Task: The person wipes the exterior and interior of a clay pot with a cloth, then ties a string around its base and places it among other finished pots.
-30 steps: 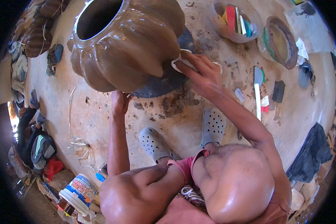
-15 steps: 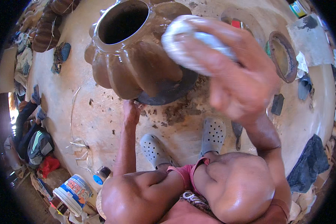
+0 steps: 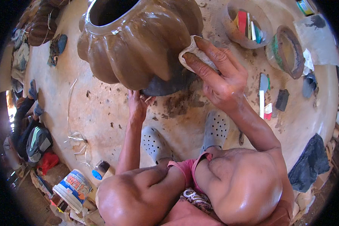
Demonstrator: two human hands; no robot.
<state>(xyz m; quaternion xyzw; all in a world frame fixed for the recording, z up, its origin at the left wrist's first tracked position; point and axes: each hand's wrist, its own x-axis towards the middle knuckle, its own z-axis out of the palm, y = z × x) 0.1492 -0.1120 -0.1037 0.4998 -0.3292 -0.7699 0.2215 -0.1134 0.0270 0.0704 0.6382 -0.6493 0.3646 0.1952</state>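
A glossy brown ribbed clay pot [image 3: 133, 52] with a wide round mouth stands on a dark round stand [image 3: 167, 84] at the top middle. My right hand [image 3: 218, 79] pinches a white damp-looking cloth [image 3: 197, 54] against the pot's right side, fingertips darkened with brown. My left hand [image 3: 137, 105] is low at the stand's near edge, below the pot, its fingers curled on that edge and partly hidden.
A clear bowl of coloured tools [image 3: 233, 34], a green-brown basin [image 3: 273, 52], a white-handled scraper [image 3: 261, 101] and a dark block [image 3: 281, 100] lie rightward. Another person [image 3: 20, 124] is at far left, near a white bucket [image 3: 71, 188]. My grey clogs [image 3: 156, 143] rest below the pot.
My right hand rose blurred toward me with the cloth half a second ago; it is now back against the pot's side. My left hand stays at the stand's edge.
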